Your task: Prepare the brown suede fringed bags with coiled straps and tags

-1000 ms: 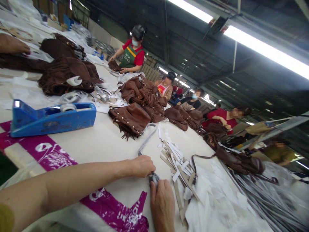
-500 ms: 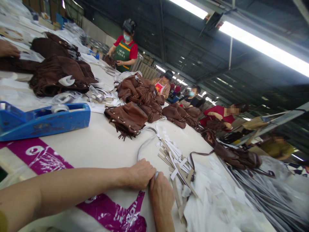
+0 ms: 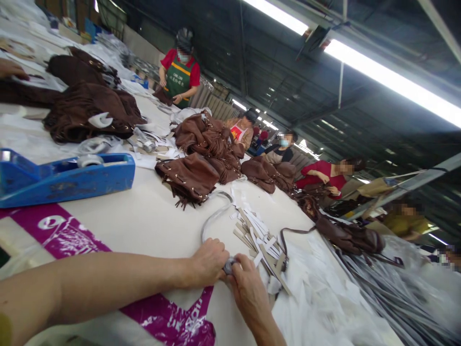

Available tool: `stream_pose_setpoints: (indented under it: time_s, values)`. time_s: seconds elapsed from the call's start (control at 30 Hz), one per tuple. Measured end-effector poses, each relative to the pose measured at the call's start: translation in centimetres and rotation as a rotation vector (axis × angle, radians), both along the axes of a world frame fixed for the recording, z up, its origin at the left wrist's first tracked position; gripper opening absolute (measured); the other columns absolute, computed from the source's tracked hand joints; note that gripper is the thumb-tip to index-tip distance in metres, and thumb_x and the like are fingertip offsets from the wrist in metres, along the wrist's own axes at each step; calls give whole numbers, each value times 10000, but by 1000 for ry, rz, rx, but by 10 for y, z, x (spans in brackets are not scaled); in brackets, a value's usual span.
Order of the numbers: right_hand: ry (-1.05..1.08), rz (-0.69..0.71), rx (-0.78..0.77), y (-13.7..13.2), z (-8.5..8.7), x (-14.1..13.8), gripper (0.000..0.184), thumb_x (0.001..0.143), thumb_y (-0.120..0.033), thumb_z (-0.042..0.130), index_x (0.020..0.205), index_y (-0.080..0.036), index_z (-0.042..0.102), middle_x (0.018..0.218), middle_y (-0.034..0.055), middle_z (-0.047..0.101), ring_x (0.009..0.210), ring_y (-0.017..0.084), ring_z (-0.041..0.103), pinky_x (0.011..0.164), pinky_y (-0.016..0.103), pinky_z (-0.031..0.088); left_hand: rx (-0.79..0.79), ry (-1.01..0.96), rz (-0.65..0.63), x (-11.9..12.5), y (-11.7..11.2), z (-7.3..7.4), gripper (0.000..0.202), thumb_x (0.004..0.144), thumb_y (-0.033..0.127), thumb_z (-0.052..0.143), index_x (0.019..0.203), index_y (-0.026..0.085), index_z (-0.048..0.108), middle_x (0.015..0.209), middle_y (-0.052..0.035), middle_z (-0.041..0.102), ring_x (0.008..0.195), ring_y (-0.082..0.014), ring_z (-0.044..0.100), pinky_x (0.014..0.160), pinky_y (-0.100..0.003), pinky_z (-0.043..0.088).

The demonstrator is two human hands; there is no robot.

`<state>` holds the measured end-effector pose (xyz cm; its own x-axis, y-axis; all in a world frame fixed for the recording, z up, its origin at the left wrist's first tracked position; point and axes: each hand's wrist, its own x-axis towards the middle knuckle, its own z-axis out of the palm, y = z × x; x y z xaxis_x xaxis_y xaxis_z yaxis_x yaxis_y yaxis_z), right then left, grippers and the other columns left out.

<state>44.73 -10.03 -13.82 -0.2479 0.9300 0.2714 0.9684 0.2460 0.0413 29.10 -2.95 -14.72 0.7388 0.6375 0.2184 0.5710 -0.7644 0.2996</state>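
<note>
Both of my hands are together over the pale table (image 3: 158,226), closed on one long grey strap (image 3: 212,216) that looks wrapped in clear film. My left hand (image 3: 209,262) grips it with the fingers curled. Pinching the strap from the other side, my right hand (image 3: 248,283) has thumb and fingertips around a small bunched part between the hands. The strap's tail curves away across the table toward a brown leather bag (image 3: 190,175) with fringes and metal eyelets. My fingers hide part of the bunched strap.
A blue tape dispenser (image 3: 68,180) stands at left, by purple printed plastic (image 3: 72,228). Paper strips (image 3: 257,235) and white sheets (image 3: 317,288) lie at right. More brown bags (image 3: 93,108) are piled behind. Several co-workers, one in a green apron (image 3: 180,79), stand along the far side.
My right hand has turned and shifted slightly right and up, showing a bunched part of the strap between the hands. My left hand stays nearly in place, still gripping. The view has shifted slightly.
</note>
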Motion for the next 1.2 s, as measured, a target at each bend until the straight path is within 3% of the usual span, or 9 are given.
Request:
stream_pose_setpoints:
  time_s: [0.2, 0.33, 0.4, 0.57, 0.77, 0.87, 1.0, 1.1, 1.2]
  values:
    - [89, -244, 76, 12, -14, -21, 174, 857, -198, 596, 694, -207, 536, 763, 64, 571, 735, 236, 544, 679, 341, 429, -39, 3, -9, -4, 7, 8, 121, 798, 209, 604, 897, 140, 607, 988, -127, 631, 941, -264, 571, 825, -389, 467]
    - [150, -272, 80, 17, -18, -29, 234, 926, -253, 506, 703, -196, 553, 709, 61, 586, 677, 216, 563, 631, 314, 426, -13, -24, -71, -9, 17, 8, 137, 785, 223, 626, 896, 146, 601, 986, -111, 616, 935, -258, 563, 815, -379, 471]
    - [182, -228, 50, 14, -14, -22, 258, 950, -261, 465, 722, -201, 570, 702, 36, 600, 663, 189, 581, 619, 281, 434, -14, -23, -112, -11, 22, 8, 189, 785, 306, 668, 883, 156, 608, 964, -92, 621, 923, -252, 567, 804, -363, 468]
    - [185, 136, -145, 6, -2, 16, 266, 904, -114, 459, 1098, -230, 598, 856, 15, 618, 762, 154, 614, 669, 235, 477, -5, -54, -190, -13, 29, 7, 225, 750, 346, 736, 852, 181, 623, 914, -41, 644, 910, -220, 586, 805, -314, 442]
    - [-68, 214, 83, 12, -3, 13, 258, 777, -42, 583, 968, -214, 591, 1130, 88, 568, 1029, 256, 540, 837, 366, 465, 62, -42, -170, -10, 34, 2, 355, 723, 481, 738, 936, 212, 646, 912, -51, 657, 881, -252, 613, 769, -349, 444]
    - [-59, 82, 121, 11, -13, -3, 158, 782, -75, 593, 857, -208, 554, 923, 65, 581, 823, 234, 554, 705, 345, 453, 124, 23, -79, -11, 37, 7, 380, 713, 457, 745, 919, 155, 642, 903, -92, 669, 877, -285, 620, 807, -409, 446]
    - [-11, -144, 177, 13, -26, -23, 134, 857, -193, 562, 741, -228, 504, 758, 46, 552, 692, 227, 540, 620, 325, 396, 100, 45, -67, -14, 34, 12, 168, 766, 293, 663, 827, 139, 635, 873, -104, 671, 858, -275, 618, 821, -414, 441]
    - [160, -280, 146, 21, -22, -33, 160, 875, -243, 553, 732, -234, 482, 703, 36, 569, 657, 222, 558, 591, 306, 375, 64, 17, -93, -14, 28, 12, 106, 749, 193, 594, 838, 144, 624, 914, -102, 651, 886, -263, 601, 824, -401, 440]
    - [422, -287, -20, 25, -8, -31, 116, 862, -262, 556, 777, -230, 483, 694, 15, 599, 657, 210, 591, 592, 285, 389, 29, -32, -75, -13, 22, 9, 186, 754, 291, 625, 870, 147, 609, 960, -106, 629, 918, -267, 581, 857, -413, 429]
